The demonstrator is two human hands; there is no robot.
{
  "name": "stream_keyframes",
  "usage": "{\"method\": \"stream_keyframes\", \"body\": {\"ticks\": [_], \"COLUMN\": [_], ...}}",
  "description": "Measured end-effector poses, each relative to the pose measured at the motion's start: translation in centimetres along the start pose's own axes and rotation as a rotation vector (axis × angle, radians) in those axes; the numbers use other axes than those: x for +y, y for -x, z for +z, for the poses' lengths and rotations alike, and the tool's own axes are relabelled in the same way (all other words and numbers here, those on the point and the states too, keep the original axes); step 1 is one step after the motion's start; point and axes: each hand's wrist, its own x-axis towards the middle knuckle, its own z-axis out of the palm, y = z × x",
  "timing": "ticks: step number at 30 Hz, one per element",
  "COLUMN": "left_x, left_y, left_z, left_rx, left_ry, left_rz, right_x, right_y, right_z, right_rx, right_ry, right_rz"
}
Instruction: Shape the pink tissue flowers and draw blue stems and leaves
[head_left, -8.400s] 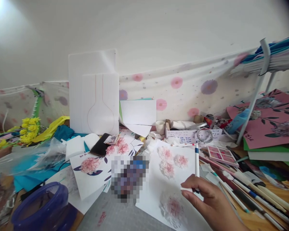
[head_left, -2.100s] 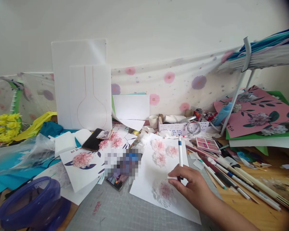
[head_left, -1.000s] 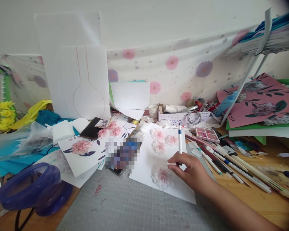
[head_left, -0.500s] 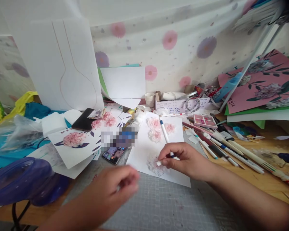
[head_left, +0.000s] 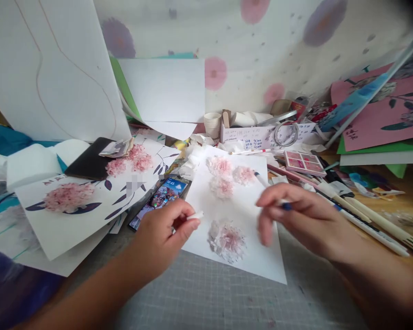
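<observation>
My left hand (head_left: 170, 229) is closed in a pinch on a small white piece (head_left: 195, 215), whose kind I cannot make out. It hovers just left of a white paper sheet (head_left: 201, 250). Over the sheet's right edge, my right hand (head_left: 296, 220) is blurred and curled around a white pen with blue bands (head_left: 260, 178), mostly hidden by the fingers. Between the hands lies a pink-tinged, grey-white ruffled flower (head_left: 229, 240). Toward the top of the same sheet sits a cluster of smaller pink and white ruffled flowers (head_left: 222, 176).
A lit phone (head_left: 163, 197) lies left of the sheet, near flower pictures (head_left: 69, 197) and a black wallet (head_left: 86, 160). At the right are a pink colour palette (head_left: 304, 163) and several pens (head_left: 368, 229). Paper cups (head_left: 212, 124) stand behind. A grey cutting mat (head_left: 192, 293) covers the front.
The small white piece has passed from my right fingertips to my left hand. My right hand has moved right with the pen, uncovering the lower flower. The view has shifted closer.
</observation>
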Motion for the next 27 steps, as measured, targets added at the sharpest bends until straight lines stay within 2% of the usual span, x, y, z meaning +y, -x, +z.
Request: {"method": "stream_keyframes", "body": {"ticks": [2, 4, 6, 9, 12, 15, 19, 22, 24, 27], "left_x": [-1.1, -1.5, -1.5, -1.2, -1.2, -1.3, -1.1, -0.8, -0.7, -0.7], "left_y": [0.4, 0.9, 1.2, 1.6, 1.8, 2.0, 2.0, 1.9, 1.9, 2.0], "left_z": [-0.2, -0.4, -0.7, -1.3, -1.2, -0.8, -0.7, -0.8, -0.9, -1.0], "left_rx": [-0.028, -0.092, -0.177, -0.331, -0.385, -0.421, -0.499, -0.54, -0.546, -0.531], "left_ry": [0.022, 0.002, -0.064, -0.16, -0.191, -0.212, -0.215, -0.192, -0.185, -0.173], "left_rz": [0.067, 0.197, 0.321, 0.41, 0.494, 0.493, 0.429, 0.378, 0.342, 0.286], "right_x": [-0.3, -0.4, -0.1, 0.7, 1.3, 1.8, 2.7, 3.3, 3.4, 3.2], "right_y": [1.5, 2.6, 3.3, 3.2, 2.6, 2.0, 1.7, 1.7, 1.6, 1.5], "right_z": [-1.2, -2.2, -2.9, -3.1, -2.4, -1.6, -1.0, -1.0, -1.1, -1.4], "right_rx": [0.103, 0.175, 0.186, 0.229, 0.334, 0.346, 0.308, 0.333, 0.361, 0.332], "right_ry": [-0.01, -0.025, -0.008, 0.042, 0.038, 0.012, 0.034, 0.085, 0.089, 0.049], "right_rz": [0.011, -0.008, -0.012, 0.011, 0.063, 0.144, 0.23, 0.264, 0.275, 0.311]}}
